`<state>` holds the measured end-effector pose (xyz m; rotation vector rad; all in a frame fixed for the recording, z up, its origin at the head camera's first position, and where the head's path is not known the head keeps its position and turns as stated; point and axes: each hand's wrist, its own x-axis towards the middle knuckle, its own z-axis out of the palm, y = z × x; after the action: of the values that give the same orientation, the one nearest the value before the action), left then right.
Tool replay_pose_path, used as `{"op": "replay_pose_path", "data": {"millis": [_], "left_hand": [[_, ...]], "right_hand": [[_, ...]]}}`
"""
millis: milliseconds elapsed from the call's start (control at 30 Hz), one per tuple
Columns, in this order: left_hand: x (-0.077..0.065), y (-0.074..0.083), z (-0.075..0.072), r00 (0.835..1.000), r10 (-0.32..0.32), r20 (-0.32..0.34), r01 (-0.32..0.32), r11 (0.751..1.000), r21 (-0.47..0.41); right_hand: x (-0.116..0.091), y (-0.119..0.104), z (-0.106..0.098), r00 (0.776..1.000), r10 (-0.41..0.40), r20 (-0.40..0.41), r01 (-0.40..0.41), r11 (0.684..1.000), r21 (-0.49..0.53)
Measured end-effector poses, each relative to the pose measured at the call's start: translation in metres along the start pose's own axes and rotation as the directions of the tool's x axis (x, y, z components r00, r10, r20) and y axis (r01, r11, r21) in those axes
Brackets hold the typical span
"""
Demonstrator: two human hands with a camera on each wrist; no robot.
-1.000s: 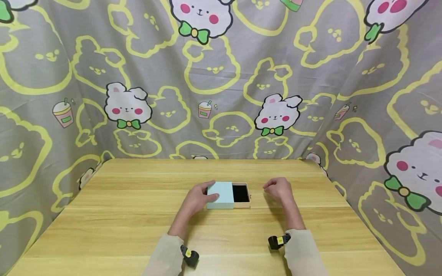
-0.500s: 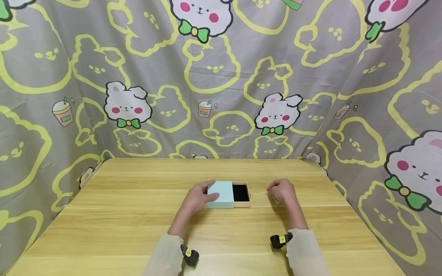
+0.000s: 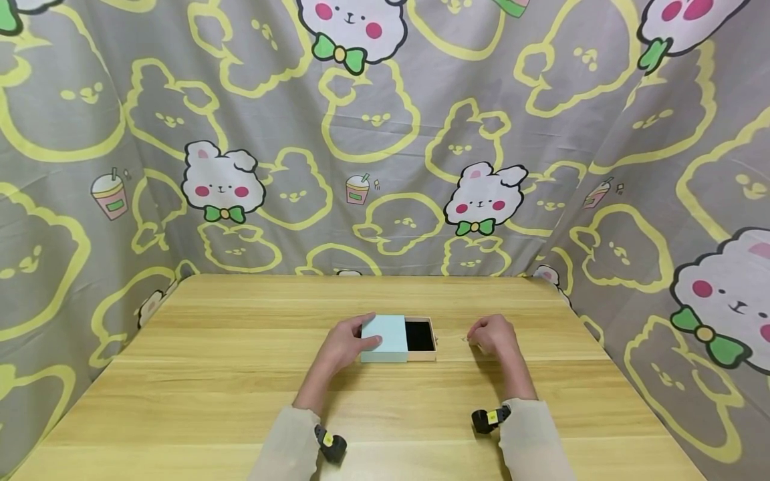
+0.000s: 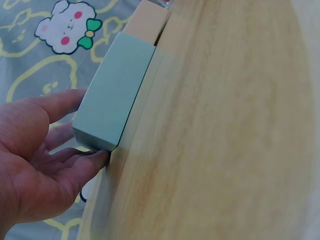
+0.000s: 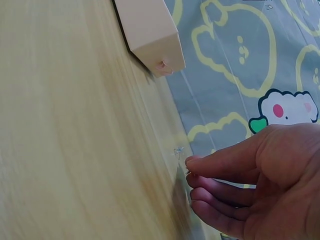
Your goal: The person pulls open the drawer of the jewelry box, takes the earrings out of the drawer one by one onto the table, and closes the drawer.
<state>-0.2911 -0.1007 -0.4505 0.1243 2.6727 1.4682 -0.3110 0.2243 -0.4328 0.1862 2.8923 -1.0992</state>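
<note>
A pale blue sliding box sleeve point(image 3: 385, 333) lies on the table with its peach drawer point(image 3: 421, 357) pulled partway out to the right. Black lining point(image 3: 420, 336) shows inside the drawer. My left hand point(image 3: 341, 345) grips the sleeve's left end, thumb on top and fingers around the far side and end. To the right of the drawer, my right hand point(image 3: 494, 334) is low over the table, thumb and fingertips pinched together. At those fingertips glints a small shiny piece point(image 5: 178, 150), too tiny to make out in kind. A small loop point(image 5: 164, 66) sits on the drawer's front.
The wooden table point(image 3: 240, 394) extends around both hands. A grey patterned curtain point(image 3: 385, 147) hangs behind it and along both sides. Each wrist bears a small black camera, such as the left wrist's camera point(image 3: 332, 446).
My right hand has shifted slightly right and toward me, and its fingertips have come down, with the small shiny piece now showing beside them. The left hand and box have stayed put.
</note>
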Motion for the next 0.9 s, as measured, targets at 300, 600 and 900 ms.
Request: {"op": "replay_pose_path", "data": {"millis": [300,600,900], "left_hand": [[-0.0002,-0.0007,0.0,1.0,-0.008,-0.001,0.008,1.0,0.0],[0.0003,-0.0013,0.0002,1.0,-0.013,0.001,0.013,1.0,0.002],[0.0008,-0.0015,-0.0004,1.0,-0.002,0.005,0.002,1.0,-0.019]], "right_hand": [[0.001,0.0019,0.0016,1.0,0.008,0.004,-0.008,1.0,-0.015],[-0.0009,-0.0005,-0.0007,1.0,-0.001,0.016,0.001,1.0,-0.024],[-0.0019,-0.0015,-0.0016,1.0,0.005,0.011,-0.004,1.0,-0.027]]}}
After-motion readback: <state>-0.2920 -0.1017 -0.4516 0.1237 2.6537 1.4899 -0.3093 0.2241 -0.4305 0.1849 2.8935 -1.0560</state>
